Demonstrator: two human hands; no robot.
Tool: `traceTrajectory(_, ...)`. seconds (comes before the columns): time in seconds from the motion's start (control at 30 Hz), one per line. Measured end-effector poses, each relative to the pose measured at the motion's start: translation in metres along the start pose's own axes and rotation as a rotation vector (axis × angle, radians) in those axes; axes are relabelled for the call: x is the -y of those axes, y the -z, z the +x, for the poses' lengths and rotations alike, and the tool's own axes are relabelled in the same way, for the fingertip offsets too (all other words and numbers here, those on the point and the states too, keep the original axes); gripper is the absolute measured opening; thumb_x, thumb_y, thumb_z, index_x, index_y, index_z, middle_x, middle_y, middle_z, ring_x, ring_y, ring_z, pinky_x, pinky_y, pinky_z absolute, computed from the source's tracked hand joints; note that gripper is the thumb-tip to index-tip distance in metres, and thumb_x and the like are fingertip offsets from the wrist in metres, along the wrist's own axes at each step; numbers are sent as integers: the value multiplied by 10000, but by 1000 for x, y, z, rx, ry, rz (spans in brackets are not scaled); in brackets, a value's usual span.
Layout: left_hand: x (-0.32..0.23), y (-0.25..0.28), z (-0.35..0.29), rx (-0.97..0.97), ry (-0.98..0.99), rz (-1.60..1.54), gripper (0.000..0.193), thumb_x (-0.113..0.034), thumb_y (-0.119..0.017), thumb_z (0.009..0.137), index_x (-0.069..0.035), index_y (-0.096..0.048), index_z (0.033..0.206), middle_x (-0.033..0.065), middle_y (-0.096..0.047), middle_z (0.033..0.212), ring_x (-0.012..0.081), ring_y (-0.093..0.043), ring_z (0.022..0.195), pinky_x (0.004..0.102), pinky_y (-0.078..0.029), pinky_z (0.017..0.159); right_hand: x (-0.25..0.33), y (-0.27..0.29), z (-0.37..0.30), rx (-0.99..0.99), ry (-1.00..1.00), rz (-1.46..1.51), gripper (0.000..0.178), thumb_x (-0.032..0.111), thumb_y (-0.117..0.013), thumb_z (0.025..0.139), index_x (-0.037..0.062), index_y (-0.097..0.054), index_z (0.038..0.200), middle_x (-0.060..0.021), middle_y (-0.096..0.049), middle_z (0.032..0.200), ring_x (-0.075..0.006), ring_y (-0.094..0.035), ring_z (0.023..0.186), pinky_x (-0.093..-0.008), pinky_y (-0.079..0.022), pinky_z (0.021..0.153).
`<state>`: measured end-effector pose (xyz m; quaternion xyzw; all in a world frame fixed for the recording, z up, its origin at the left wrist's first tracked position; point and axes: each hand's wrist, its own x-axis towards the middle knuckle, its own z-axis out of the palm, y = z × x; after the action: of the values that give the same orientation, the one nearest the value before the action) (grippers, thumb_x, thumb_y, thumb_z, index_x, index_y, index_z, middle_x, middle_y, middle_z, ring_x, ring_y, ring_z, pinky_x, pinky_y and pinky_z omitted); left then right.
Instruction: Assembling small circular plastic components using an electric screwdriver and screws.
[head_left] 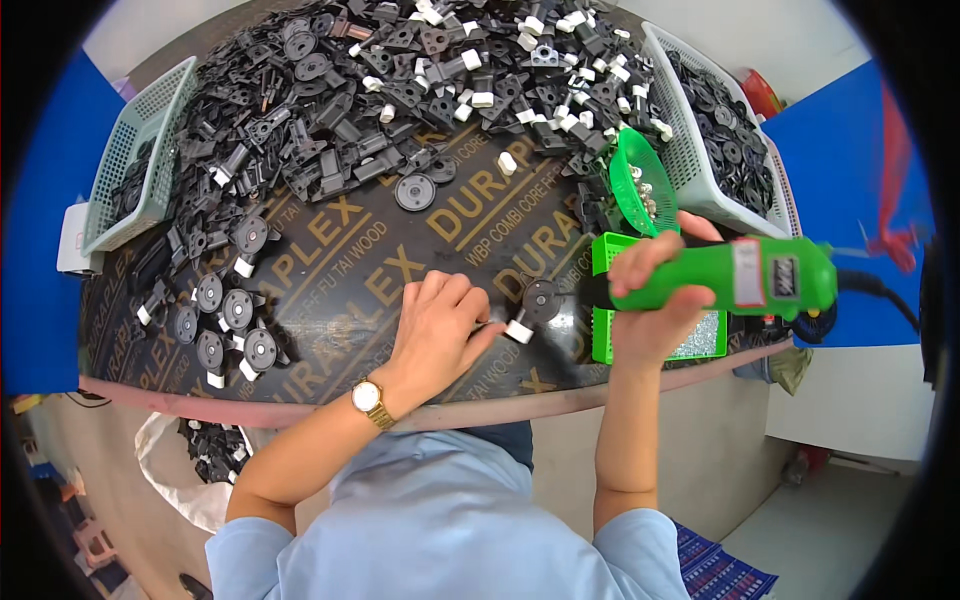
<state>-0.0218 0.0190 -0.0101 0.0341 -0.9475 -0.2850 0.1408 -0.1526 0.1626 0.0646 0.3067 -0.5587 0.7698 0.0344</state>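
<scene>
My left hand [437, 325], with a gold watch on its wrist, is at the table's front with fingers curled and thumb pressed in. It pinches the near end of a small black plastic part with a round disc [541, 299] and a white tip [518, 331]. Part of that piece is hidden by the fingers. On the right, my right hand [655, 290] wraps round a green electric screwdriver [735, 278], held sideways with its dark nose toward the left. Below it sits a green tray [708, 338] of small silvery screws, partly covered by hand and tool.
A heap of black parts with white pieces [430, 80] covers the table's far side. Several disc parts [238, 310] lie at left. Pale baskets stand left [140, 165] and right [715, 130]. A green bowl [640, 180] of metal pieces leans near the right basket.
</scene>
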Motion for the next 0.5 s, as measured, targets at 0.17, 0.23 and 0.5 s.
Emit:
traceTrajectory(0.17, -11, 5, 11, -61, -6, -229, 421, -240, -726, 719, -83, -553, 1070, 64, -557, 1018, 262, -485, 965, 383, -358, 781, 3, -2, 5, 83, 8, 55, 761, 634, -564, 782, 16, -391, 1191, -25, -465, 602, -124, -440, 458, -257, -383, 456)
traceTrajectory(0.23, -17, 9, 12, -94, -98, -384, 505, -211, -699, 748, -71, -524, 1200, 82, -558, 1113, 261, -494, 1011, 388, -378, 813, 0, -10, 5, 132, -26, 93, 755, 609, -598, 772, 9, -399, 1184, -32, -478, 601, -126, -452, 464, -254, -390, 455)
traceTrajectory(0.5, -21, 15, 14, 7, -175, -102, 525, -190, -704, 729, -72, -542, 1214, 59, -555, 1058, 246, -492, 936, 370, -394, 771, 5, -24, 2, 288, -107, 195, 766, 538, -714, 701, -31, -452, 1141, -55, -521, 584, -131, -498, 461, -240, -417, 437)
